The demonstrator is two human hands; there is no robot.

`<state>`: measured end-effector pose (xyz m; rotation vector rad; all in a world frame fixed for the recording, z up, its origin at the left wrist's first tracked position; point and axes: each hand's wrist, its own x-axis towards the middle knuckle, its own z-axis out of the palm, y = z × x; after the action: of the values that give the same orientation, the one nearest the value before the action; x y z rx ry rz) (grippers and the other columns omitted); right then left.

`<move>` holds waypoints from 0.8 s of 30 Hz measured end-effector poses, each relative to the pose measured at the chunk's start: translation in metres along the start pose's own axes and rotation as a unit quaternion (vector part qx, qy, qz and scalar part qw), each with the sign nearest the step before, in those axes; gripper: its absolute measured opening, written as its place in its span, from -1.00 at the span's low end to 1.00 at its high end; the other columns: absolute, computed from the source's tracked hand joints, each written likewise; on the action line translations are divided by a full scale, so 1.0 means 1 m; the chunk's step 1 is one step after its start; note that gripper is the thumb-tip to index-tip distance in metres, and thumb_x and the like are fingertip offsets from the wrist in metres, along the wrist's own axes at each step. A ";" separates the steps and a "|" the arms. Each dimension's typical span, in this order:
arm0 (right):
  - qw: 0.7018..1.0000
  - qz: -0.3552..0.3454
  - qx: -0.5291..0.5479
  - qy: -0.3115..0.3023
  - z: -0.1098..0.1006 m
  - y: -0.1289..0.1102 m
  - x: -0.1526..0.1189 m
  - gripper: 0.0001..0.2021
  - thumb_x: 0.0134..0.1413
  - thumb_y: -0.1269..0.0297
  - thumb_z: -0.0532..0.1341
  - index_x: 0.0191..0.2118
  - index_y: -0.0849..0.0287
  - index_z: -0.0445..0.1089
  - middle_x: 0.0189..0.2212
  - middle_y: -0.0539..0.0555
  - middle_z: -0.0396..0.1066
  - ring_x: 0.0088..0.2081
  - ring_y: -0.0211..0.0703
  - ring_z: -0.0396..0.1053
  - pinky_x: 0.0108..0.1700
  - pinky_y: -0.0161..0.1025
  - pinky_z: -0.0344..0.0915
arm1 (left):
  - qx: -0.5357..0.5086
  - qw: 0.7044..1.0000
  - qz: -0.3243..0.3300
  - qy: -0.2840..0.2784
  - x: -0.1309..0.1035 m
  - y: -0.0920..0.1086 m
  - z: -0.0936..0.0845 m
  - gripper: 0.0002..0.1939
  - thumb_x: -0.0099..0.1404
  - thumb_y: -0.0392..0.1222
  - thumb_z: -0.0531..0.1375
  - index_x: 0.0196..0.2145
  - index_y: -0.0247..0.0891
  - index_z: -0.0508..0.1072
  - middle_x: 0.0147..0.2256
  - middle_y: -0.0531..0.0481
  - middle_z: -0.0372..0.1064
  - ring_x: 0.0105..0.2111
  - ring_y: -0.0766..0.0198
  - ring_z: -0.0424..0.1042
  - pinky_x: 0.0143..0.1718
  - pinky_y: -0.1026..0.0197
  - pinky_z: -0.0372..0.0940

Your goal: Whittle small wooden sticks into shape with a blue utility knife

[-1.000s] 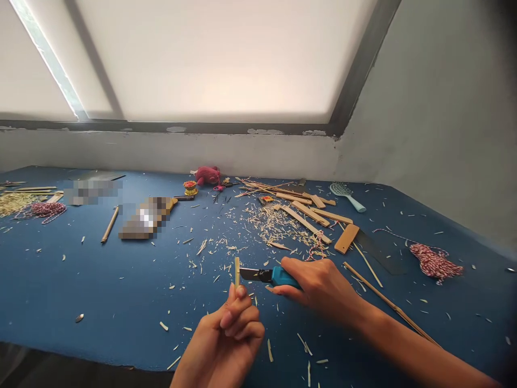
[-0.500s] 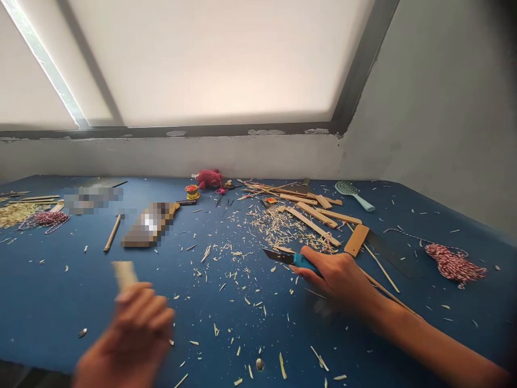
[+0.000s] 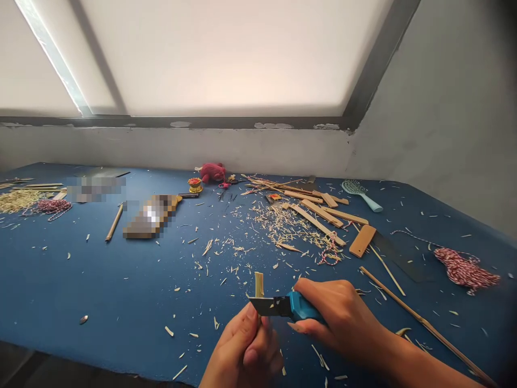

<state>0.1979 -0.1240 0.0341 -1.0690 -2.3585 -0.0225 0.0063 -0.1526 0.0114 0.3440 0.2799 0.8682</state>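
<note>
Your single view looks from your head, forward and down across the blue surface (image 3: pixel 153 291). Taking the window (image 3: pixel 226 59) as landmark, you face it from across the surface; your hands (image 3: pixel 294 323) are nearer than it, at the bottom edge. No second view shares this scene.

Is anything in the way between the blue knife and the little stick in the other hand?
Nothing visible is in the way. The blue knife in the right hand has its blade right across the little stick, just above the left hand's fingers.
</note>
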 end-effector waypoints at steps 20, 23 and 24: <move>0.993 -0.056 -0.100 0.018 -0.013 0.008 0.008 -0.47 0.13 -0.21 -0.18 -0.54 0.16 0.11 -0.66 -0.08 0.12 -0.65 -0.38 0.05 -0.57 -0.32 -0.07 | -0.038 0.996 -0.005 -0.075 0.005 -0.017 0.004 -0.79 0.26 -0.09 0.14 -0.41 -0.30 0.35 -0.73 0.20 -0.15 -0.70 0.48 -0.18 -0.59 0.34 -0.14; 0.990 -0.080 -0.117 0.003 -0.014 0.017 0.010 -0.46 0.10 -0.22 -0.18 -0.56 0.16 0.11 -0.65 -0.07 0.11 -0.63 -0.38 0.05 -0.55 -0.32 -0.06 | -0.089 0.994 -0.041 -0.049 0.000 -0.017 0.011 -0.84 0.25 -0.16 0.16 -0.39 -0.33 0.36 -0.73 0.20 -0.16 -0.69 0.49 -0.19 -0.60 0.37 -0.14; 0.990 -0.085 -0.114 -0.003 -0.014 0.018 0.011 -0.46 0.10 -0.22 -0.18 -0.56 0.16 0.11 -0.65 -0.07 0.10 -0.63 -0.38 0.05 -0.54 -0.32 -0.05 | -0.096 0.993 -0.052 -0.038 -0.003 -0.017 0.013 -0.85 0.23 -0.17 0.18 -0.39 -0.33 0.36 -0.73 0.21 -0.17 -0.69 0.49 -0.21 -0.61 0.38 -0.14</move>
<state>0.2114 -0.1072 0.0472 -0.9678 -2.4902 -0.3597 0.0206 -0.1674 0.0165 0.1819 0.1401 0.7711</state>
